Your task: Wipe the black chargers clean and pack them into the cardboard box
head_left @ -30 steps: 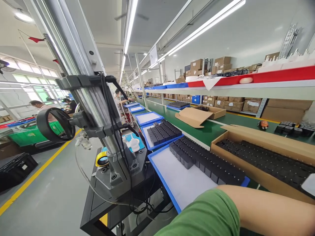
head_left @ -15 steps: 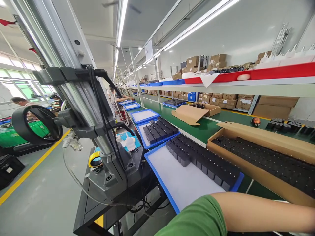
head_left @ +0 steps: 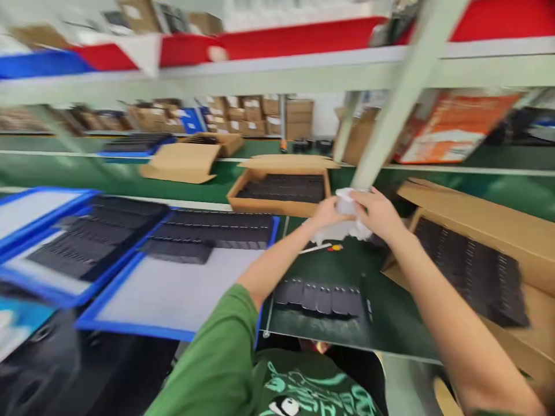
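The picture is motion-blurred. My left hand and my right hand meet above the green bench, both closed on a crumpled white cloth. Below them a short row of small black parts lies on the dark green mat. A thin white stick with a red tip lies on the mat just under the cloth.
Blue-rimmed trays with rows of black parts stand at the left. Open cardboard boxes of black parts sit behind and at the right. A pale upright post rises behind my hands. Red shelf bins hang overhead.
The view has swung from the press stand at the left to the bench in front. Both hands have come into view and now hold the white cloth.
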Motion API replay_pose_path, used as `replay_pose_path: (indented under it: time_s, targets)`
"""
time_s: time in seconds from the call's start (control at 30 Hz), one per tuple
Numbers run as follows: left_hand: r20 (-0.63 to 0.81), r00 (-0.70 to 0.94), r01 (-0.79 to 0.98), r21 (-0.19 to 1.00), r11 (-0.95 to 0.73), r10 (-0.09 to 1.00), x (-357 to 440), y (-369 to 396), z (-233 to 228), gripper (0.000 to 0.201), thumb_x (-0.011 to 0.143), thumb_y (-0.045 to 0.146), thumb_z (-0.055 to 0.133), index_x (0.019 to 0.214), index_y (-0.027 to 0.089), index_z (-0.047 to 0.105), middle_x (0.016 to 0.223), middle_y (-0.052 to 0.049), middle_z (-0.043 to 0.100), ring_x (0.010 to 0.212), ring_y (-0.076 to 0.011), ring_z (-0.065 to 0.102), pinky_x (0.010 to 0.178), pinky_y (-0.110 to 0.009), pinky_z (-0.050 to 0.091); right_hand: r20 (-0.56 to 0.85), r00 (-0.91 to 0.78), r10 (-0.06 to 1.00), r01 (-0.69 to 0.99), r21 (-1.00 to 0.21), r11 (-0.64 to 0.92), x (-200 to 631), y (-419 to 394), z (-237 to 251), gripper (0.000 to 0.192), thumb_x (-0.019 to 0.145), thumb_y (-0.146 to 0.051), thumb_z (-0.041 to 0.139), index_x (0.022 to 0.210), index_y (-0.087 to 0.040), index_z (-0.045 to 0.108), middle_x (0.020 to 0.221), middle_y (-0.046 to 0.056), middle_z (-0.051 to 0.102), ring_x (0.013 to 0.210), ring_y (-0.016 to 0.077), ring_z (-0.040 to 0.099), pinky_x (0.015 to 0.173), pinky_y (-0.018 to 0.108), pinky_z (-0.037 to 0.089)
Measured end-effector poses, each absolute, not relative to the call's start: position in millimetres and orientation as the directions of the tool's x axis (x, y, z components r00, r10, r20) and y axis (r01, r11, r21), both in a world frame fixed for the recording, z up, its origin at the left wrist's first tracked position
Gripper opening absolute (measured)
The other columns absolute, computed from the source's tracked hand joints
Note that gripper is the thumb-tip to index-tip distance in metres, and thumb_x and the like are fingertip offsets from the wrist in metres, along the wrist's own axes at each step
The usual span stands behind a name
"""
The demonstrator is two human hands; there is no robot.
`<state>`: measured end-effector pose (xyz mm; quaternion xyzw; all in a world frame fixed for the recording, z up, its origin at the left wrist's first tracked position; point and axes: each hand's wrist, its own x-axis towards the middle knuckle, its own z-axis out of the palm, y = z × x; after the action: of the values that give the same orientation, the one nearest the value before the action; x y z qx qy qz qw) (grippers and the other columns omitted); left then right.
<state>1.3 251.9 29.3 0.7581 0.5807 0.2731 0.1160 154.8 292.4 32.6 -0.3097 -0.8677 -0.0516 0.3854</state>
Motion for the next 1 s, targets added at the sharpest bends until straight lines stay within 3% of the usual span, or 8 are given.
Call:
replay_pose_path:
  time_s: [0.17,0.27,0.37,0.47,0.57,0.7,0.8,1.0]
  targets:
    - [0.276,0.315,0.761,0.498,-0.415,0.908,40,309,55,0.027,0.083,0.036,0.074,0.097,0.015,0.065,0.105,-0.008,0.065,0.105,-0.0247,0.061,0.096,-0.049,0.049,0.762,0.013,0.647,0.613,-0.517,0.597,187,288,-2,0.043,0.104,-0.040,0.035,0.131,-0.015,0.059,0.127,0.012,0.066,0.118,0.0227,0.063,0.114,0.050,0.039]
    - [0.302,0.356,0.756,0.464,-0.462,0.885,58,335,83,0.036,0.049,0.009,0.092,0.058,0.018,0.058,0.081,-0.008,0.064,0.113,-0.0367,0.055,0.111,-0.055,0.031,0.700,0.234,0.675,0.504,-0.681,0.532,161,290,-24,0.059,0.105,-0.043,0.020,0.144,-0.009,0.046,0.137,0.017,0.059,0.124,0.0245,0.060,0.105,0.046,0.050]
    - [0.315,0.358,0.760,0.448,-0.471,0.879,77,343,97,0.045,0.042,-0.003,0.086,0.045,0.018,0.046,0.071,-0.005,0.059,0.120,-0.0401,0.049,0.114,-0.054,0.019,0.642,0.290,0.710,0.435,-0.749,0.499,150,288,-33,0.063,0.104,-0.043,0.017,0.146,-0.003,0.042,0.136,0.020,0.059,0.121,0.0257,0.062,0.098,0.045,0.054]
    - [0.325,0.329,0.761,0.465,-0.452,0.887,71,330,94,0.047,0.038,0.001,0.087,0.047,0.018,0.044,0.072,-0.004,0.057,0.120,-0.0413,0.049,0.112,-0.052,0.020,0.625,0.265,0.734,0.435,-0.757,0.488,162,284,-21,0.057,0.102,-0.039,0.023,0.143,-0.007,0.048,0.134,0.017,0.061,0.122,0.0257,0.062,0.100,0.046,0.053]
    - [0.316,0.267,0.747,0.530,-0.402,0.911,43,307,75,0.051,0.033,0.018,0.094,0.056,0.019,0.048,0.072,-0.002,0.057,0.105,-0.0385,0.057,0.100,-0.047,0.036,0.642,0.115,0.758,0.498,-0.698,0.515,179,280,6,0.044,0.096,-0.034,0.043,0.129,-0.014,0.064,0.125,0.012,0.068,0.115,0.0275,0.065,0.105,0.048,0.048]
    - [0.300,0.172,0.675,0.658,-0.334,0.938,15,286,33,0.046,0.051,0.041,0.091,0.073,0.019,0.057,0.074,-0.002,0.059,0.081,-0.0264,0.061,0.077,-0.035,0.045,0.612,-0.200,0.765,0.577,-0.558,0.597,181,280,40,0.028,0.083,-0.018,0.056,0.102,-0.020,0.077,0.101,0.004,0.076,0.096,0.0276,0.071,0.113,0.051,0.038]
    - [0.301,0.122,0.596,0.740,-0.312,0.946,9,282,9,0.046,0.056,0.044,0.089,0.082,0.017,0.061,0.079,-0.004,0.062,0.078,-0.0235,0.060,0.072,-0.032,0.045,0.543,-0.360,0.758,0.595,-0.493,0.635,173,280,55,0.024,0.080,-0.012,0.057,0.087,-0.021,0.078,0.085,0.003,0.076,0.088,0.0270,0.070,0.108,0.051,0.041]
    - [0.340,0.137,0.430,0.826,-0.365,0.930,-7,281,5,0.058,0.056,0.041,0.090,0.103,0.017,0.066,0.096,-0.007,0.069,0.089,-0.0253,0.063,0.077,-0.033,0.048,0.541,-0.366,0.757,0.533,-0.545,0.647,183,267,66,0.025,0.083,-0.018,0.060,0.097,-0.022,0.079,0.091,0.002,0.077,0.084,0.0231,0.069,0.090,0.041,0.052]
